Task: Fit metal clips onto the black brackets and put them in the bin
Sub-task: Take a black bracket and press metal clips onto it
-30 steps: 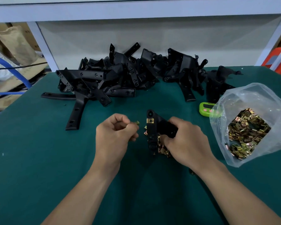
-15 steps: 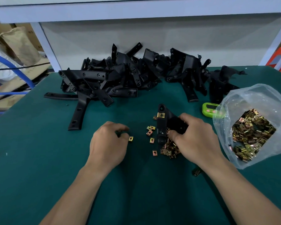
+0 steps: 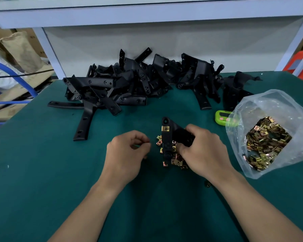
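My right hand [image 3: 203,151] grips a black bracket [image 3: 166,142] and holds it upright over a small heap of loose metal clips [image 3: 176,161] on the green table [image 3: 42,172]. One brass clip [image 3: 165,128] sits fitted near the bracket's top. My left hand [image 3: 128,154] hovers just left of the bracket with its fingers curled. Its thumb and forefinger pinch together on a small clip that barely shows. No bin is in view.
A big pile of black brackets [image 3: 129,88] lies across the back of the table. At the right stands an open clear plastic bag of clips [image 3: 268,142], with a green timer [image 3: 220,117] beside it. Sacks and a blue hose lie beyond the left edge.
My left hand dropped to the table by a loose clip, then rose again with fingertips pinched, closer to the bracket. My right hand kept hold of the bracket.
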Tool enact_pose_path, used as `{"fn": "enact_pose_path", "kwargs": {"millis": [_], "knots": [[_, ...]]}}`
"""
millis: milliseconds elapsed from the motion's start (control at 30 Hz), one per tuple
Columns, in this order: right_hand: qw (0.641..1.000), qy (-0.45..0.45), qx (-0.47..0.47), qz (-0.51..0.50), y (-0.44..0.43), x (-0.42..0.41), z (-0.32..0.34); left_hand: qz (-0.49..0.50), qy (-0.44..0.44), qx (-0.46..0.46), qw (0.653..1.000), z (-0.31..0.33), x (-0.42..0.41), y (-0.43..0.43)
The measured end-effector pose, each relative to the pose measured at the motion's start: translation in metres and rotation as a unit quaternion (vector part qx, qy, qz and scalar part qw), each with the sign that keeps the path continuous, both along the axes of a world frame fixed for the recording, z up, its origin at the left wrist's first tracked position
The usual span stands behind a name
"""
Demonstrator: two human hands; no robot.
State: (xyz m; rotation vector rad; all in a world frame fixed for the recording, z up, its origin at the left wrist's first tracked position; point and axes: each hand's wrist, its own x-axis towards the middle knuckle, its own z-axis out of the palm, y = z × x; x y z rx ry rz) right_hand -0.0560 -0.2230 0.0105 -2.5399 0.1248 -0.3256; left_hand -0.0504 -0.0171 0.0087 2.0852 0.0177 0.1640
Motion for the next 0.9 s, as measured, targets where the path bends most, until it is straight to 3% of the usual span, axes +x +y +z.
{"fn": "enact_pose_path", "kwargs": {"millis": [233,400,633,900], "knots": [[1.0,-0.008,0.003,0.009,0.006,-0.001,-0.005,-0.047,0.069,-0.271,0.959,0.006,-0.006,-0.009],[1.0,-0.01,0.006,0.009,0.007,0.001,-0.005,-0.069,0.054,-0.294,0.952,0.01,-0.006,-0.008],[1.0,-0.009,0.006,0.003,0.004,0.0,-0.004,-0.102,0.093,-0.389,0.911,0.013,-0.009,-0.007],[1.0,-0.01,0.014,0.004,0.002,0.001,-0.004,-0.107,0.111,-0.405,0.901,0.012,-0.009,-0.009]]}}
